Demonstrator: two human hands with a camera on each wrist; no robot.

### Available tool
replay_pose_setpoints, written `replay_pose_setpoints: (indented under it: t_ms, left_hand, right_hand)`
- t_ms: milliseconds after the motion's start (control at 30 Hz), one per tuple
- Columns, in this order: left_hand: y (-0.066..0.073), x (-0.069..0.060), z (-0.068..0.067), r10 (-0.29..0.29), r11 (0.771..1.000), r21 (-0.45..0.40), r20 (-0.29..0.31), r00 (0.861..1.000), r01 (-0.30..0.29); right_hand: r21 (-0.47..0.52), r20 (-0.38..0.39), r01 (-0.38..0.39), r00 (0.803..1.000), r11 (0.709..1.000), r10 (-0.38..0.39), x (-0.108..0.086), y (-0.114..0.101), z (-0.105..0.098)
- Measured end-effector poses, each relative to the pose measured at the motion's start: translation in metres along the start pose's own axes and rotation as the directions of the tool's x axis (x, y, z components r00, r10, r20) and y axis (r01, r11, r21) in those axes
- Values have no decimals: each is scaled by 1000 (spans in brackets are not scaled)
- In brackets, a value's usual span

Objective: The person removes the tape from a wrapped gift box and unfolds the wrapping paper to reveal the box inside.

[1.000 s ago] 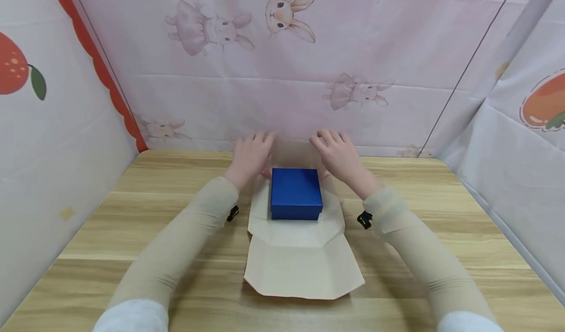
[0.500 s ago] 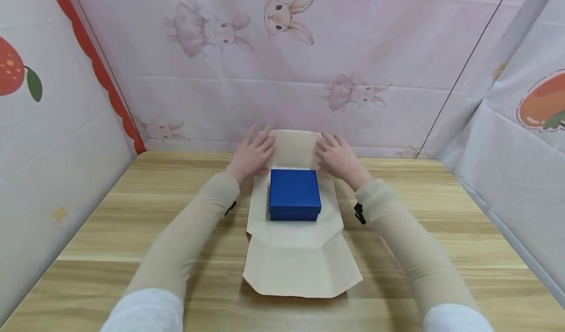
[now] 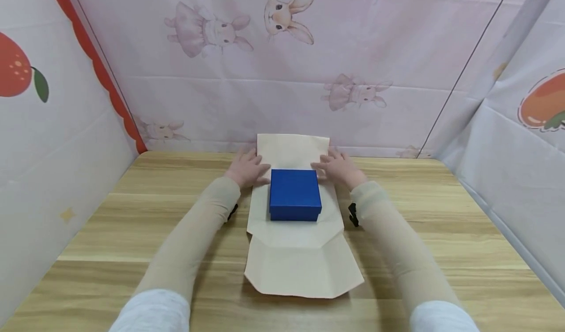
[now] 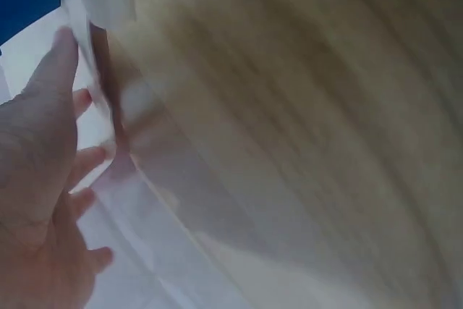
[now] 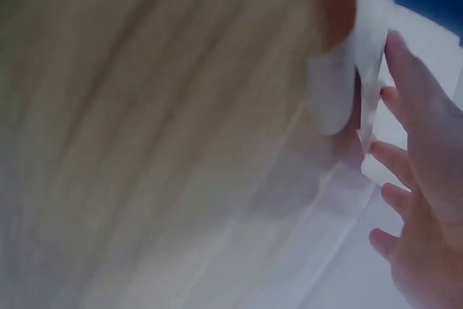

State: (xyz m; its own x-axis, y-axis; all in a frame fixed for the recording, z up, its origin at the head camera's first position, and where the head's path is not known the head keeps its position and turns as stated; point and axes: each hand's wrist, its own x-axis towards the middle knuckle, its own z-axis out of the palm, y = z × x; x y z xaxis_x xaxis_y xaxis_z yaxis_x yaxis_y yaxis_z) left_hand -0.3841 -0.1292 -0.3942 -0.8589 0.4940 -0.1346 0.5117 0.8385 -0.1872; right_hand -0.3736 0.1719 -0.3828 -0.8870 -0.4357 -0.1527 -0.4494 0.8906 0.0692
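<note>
A blue lidded box (image 3: pixel 295 192) sits on an unfolded cream cardboard box (image 3: pixel 302 273) laid on the table. Behind the blue box, the cardboard's rear panel (image 3: pixel 293 150) stands up towards the back wall. My left hand (image 3: pixel 247 169) is at the left edge of that panel, fingers spread and slightly bent. At the opposite edge is my right hand (image 3: pixel 339 169), its fingers also spread. In the left wrist view the thumb and fingers of the left hand (image 4: pixel 36 157) lie along the white cardboard edge. The right wrist view has the right hand (image 5: pixel 430 157) similarly placed. Neither hand grips the blue box.
The wood-grain table (image 3: pixel 441 234) reaches back to a pink fabric wall (image 3: pixel 247 96) printed with rabbits. White printed fabric (image 3: pixel 57 140) closes off the left side, and another sheet (image 3: pixel 525 175) the right.
Both hands have come down and nearer from the upper edge of the rear panel to its lower sides. The panel now looks wider and flatter. The blue box has stayed put.
</note>
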Motion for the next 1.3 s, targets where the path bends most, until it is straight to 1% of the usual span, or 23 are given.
replay_pose_setpoints:
  t_ms: [100,267,367,467,633,767,867,1000,1067,1133,1233,1300]
  left_hand:
    - [-1,-4,0,-26,993,-113,65,998,34]
    - [-7,-11,1,-82,974,-199,139,987,109]
    - [-13,-17,3,-105,965,-223,159,982,139]
    - [-19,-21,4,-119,960,-231,167,979,156]
    - [-24,-22,4,-125,957,-237,178,976,166]
    - [-25,-22,3,-126,953,-249,182,975,170]
    - [-26,-21,5,-118,949,-271,171,978,162]
    - [-32,-20,12,-94,942,-308,137,986,133]
    - [-36,-20,17,-80,941,-318,121,989,115]
    - [-40,-21,18,-67,943,-317,104,992,97]
    - [-45,-25,16,-54,946,-315,78,996,76]
    - [-47,-29,12,-53,944,-322,56,997,68]
  right_hand:
    - [57,44,-17,999,998,14,0,4,3]
    - [159,91,-72,994,985,58,-4,11,7]
    - [205,107,-102,991,973,82,-10,16,9]
    - [205,120,-129,987,970,106,-16,21,10]
    - [186,148,-153,981,970,127,-19,29,10]
    - [197,160,-151,980,969,121,-18,31,9]
    - [207,171,-165,977,964,130,-17,33,10]
    - [230,177,-178,974,957,138,-20,39,12]
    - [251,180,-187,973,950,144,-24,43,13]
    - [277,180,-196,972,941,150,-29,48,14]
    - [320,170,-198,974,927,150,-36,55,14]
    - [337,142,-174,981,925,133,-39,59,13]
